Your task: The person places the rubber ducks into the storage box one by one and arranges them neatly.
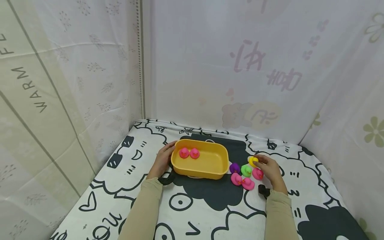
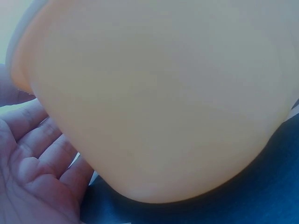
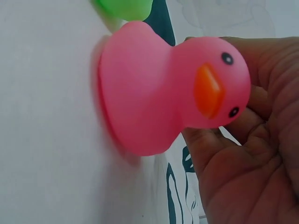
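A yellow plastic basin (image 1: 207,170) stands on the patterned cloth with two pink rubber ducks, one (image 1: 184,153) beside the other (image 1: 194,153), toward its left end. My left hand (image 1: 163,160) holds the basin's left end, its fingers against the outer wall (image 2: 154,116) in the left wrist view. To the right, the fingers of my right hand (image 1: 270,169) pinch a yellow rubber duck (image 1: 253,161). Below that hand sits a pink duck (image 1: 258,173), which fills the right wrist view and hides the yellow duck there. A green duck (image 1: 246,170) is just left of it.
Near the basin's right end lie a purple duck (image 1: 234,168) and two more pink ducks, one (image 1: 236,179) touching the other (image 1: 248,183). The white cloth (image 1: 207,220) carries black cartoon drawings. Pale printed curtains (image 1: 192,66) hang behind and at both sides.
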A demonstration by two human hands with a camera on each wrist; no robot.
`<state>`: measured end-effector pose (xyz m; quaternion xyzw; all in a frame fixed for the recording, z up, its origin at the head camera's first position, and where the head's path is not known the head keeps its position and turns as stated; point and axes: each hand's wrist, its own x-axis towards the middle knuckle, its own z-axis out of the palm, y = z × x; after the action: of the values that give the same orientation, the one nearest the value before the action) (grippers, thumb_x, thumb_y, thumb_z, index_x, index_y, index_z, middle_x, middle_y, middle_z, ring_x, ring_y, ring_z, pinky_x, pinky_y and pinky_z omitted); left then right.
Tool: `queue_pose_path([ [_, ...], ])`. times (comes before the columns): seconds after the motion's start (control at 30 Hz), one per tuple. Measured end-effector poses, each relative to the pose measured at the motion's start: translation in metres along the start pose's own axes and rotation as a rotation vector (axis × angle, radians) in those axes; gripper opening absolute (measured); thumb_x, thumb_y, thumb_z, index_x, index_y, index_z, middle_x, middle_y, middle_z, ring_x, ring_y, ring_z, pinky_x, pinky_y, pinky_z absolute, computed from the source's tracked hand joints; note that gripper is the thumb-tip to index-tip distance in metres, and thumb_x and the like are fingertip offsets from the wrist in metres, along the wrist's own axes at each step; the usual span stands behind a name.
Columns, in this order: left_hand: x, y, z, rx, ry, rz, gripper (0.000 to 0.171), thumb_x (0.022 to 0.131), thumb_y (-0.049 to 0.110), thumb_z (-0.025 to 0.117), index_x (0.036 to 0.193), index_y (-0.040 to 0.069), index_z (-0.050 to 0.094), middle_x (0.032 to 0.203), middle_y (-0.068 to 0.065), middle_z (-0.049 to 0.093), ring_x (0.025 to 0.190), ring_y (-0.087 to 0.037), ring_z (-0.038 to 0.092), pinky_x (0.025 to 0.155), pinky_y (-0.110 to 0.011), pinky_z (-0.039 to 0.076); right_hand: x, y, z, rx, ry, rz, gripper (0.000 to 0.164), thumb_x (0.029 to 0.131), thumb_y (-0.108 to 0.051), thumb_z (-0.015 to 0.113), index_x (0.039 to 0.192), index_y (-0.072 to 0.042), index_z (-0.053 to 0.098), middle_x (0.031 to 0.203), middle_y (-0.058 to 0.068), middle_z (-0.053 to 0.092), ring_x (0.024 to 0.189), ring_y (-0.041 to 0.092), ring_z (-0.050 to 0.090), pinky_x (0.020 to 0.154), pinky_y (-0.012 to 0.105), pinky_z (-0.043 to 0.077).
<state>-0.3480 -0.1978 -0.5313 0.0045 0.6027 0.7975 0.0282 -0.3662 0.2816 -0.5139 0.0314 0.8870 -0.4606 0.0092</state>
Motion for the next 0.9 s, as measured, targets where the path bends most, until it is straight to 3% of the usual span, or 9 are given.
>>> queue_pose_path([
  [0.9, -0.0019, -0.0010, 0.0022, 0.051, 0.024, 0.022, 0.042, 0.105, 0.031, 0.051, 0.145, 0.018, 0.053, 0.147, -0.002, 0.051, 0.134, -0.022, 0.049, 0.113, -0.036, 0.040, -0.0001, 0.0015, 0.0038, -0.029, 0.070, -0.010, 0.051, 0.094, -0.035, 0.071, 0.137, -0.010, 0.061, 0.138, 0.021, 0.057, 0.127, 0.039, 0.050, 0.109, 0.055, 0.042],
])
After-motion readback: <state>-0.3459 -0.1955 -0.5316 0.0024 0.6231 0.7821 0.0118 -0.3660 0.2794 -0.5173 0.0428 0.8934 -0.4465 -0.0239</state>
